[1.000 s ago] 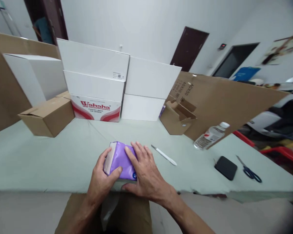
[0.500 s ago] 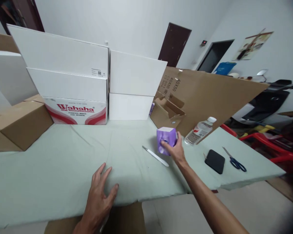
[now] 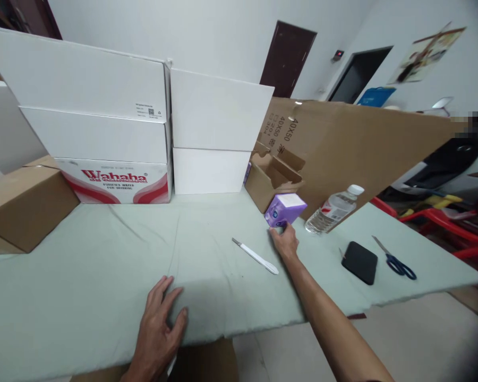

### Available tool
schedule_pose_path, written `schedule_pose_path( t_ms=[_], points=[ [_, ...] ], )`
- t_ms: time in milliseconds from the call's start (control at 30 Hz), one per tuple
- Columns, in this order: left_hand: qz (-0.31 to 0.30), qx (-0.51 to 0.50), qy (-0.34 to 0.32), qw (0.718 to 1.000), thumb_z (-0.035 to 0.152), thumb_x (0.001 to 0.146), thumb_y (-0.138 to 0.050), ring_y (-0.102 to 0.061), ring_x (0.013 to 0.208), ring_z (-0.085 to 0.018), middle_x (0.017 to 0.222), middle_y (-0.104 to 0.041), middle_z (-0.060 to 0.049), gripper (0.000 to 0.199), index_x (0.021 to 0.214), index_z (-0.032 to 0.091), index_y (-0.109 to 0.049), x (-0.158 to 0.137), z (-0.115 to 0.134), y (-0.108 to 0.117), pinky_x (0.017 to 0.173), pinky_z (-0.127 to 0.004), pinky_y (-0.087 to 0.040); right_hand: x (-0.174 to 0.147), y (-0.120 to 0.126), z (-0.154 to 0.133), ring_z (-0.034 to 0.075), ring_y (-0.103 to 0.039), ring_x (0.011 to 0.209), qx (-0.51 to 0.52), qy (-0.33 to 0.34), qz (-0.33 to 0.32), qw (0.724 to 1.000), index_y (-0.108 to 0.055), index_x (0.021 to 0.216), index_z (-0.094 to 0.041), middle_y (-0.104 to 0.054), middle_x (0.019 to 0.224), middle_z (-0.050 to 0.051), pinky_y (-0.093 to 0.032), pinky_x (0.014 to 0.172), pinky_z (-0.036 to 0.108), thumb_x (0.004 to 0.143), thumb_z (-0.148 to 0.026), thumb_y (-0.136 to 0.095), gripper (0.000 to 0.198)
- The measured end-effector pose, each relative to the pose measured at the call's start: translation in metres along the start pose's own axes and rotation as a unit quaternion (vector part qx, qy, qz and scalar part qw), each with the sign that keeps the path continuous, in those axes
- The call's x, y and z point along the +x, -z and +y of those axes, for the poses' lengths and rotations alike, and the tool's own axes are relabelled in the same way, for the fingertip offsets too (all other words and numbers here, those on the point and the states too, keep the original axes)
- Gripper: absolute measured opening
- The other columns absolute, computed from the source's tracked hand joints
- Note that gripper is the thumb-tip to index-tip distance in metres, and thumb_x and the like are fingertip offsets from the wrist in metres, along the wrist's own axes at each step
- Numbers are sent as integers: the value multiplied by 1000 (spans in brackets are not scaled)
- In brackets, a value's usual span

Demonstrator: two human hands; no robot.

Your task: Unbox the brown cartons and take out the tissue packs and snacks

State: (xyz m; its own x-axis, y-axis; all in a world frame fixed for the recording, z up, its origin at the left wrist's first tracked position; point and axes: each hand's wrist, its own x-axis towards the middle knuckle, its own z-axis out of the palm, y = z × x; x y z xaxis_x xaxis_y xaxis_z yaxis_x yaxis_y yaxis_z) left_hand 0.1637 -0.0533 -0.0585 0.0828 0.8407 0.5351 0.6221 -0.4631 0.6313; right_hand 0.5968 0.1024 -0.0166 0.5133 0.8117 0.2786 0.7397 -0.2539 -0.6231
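A purple box [image 3: 286,209] with a pale top stands on the table against the front of an open brown carton [image 3: 263,185]. My right hand [image 3: 286,242] is at the box's lower near edge, thumb and fingers apart, no longer wrapped round it; whether the fingertips still touch it is hard to see. Left of that hand lies a white-handled craft knife [image 3: 257,256], its blade pointing away to the left. My left hand [image 3: 159,318] rests near the table's front edge with its fingers spread and nothing in them.
A white Wahaba-style printed carton [image 3: 115,180] and a white panel [image 3: 211,170] stand at the back. A brown box [image 3: 32,207] sits at left. To the right are a water bottle [image 3: 334,209], a black flat object [image 3: 360,262], scissors [image 3: 396,262] and a cardboard sheet [image 3: 354,143].
The purple box has moved away from me and slightly right, down beside the open carton. My right hand has loosened from it. The left hand has shifted slightly; the view has turned a little.
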Motion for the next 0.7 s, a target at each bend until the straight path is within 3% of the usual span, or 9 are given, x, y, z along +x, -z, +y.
schedule_pose_path(
  t_ms=[167,333,467,567,633,700],
  points=[
    [9,-17,11,1000,25,91,-63,-59,135,-38,139,-67,-16,27,115,23,-75,4,1,-4,108,-64,-53,-17,9,-9,42,-54,138,-31,33,-46,998,-69,121,-26,-65,142,16,-35,118,59,83,-64,-60,55],
    [19,-52,29,998,16,83,-65,-56,137,-39,139,-66,-18,33,114,21,-74,7,8,-13,112,-67,-47,-18,14,-19,47,-51,140,-34,56,-95,993,-72,109,-16,-66,138,25,-33,119,64,74,-71,-54,68],
    [6,-84,32,996,16,79,-67,-54,140,-38,143,-63,-20,39,118,21,-73,13,7,-2,113,-64,-47,-4,5,4,48,-56,136,-36,59,-109,992,-76,97,-26,-69,136,19,-37,119,67,64,-78,-53,66],
    [49,-48,55,996,21,81,-68,-56,138,-37,143,-63,-20,36,117,21,-74,29,-8,35,112,-61,-48,-3,2,25,48,-60,131,20,88,-122,988,-79,90,-39,-74,130,10,-42,115,71,65,-80,-57,52],
    [120,9,109,987,27,79,-72,-59,134,-35,143,-62,-17,37,117,23,-74,49,-29,76,113,-58,-47,-11,4,34,48,-60,131,45,109,-136,984,-80,87,-46,-76,127,7,-45,113,70,64,-78,-61,43],
    [181,45,151,971,31,79,-73,-49,144,-38,152,-52,-20,51,128,20,-67,75,-58,125,121,-60,-36,-22,5,39,48,-59,132,46,122,-141,981,-80,86,-50,-76,125,6,-45,113,70,61,-77,-64,40]
  ],
)
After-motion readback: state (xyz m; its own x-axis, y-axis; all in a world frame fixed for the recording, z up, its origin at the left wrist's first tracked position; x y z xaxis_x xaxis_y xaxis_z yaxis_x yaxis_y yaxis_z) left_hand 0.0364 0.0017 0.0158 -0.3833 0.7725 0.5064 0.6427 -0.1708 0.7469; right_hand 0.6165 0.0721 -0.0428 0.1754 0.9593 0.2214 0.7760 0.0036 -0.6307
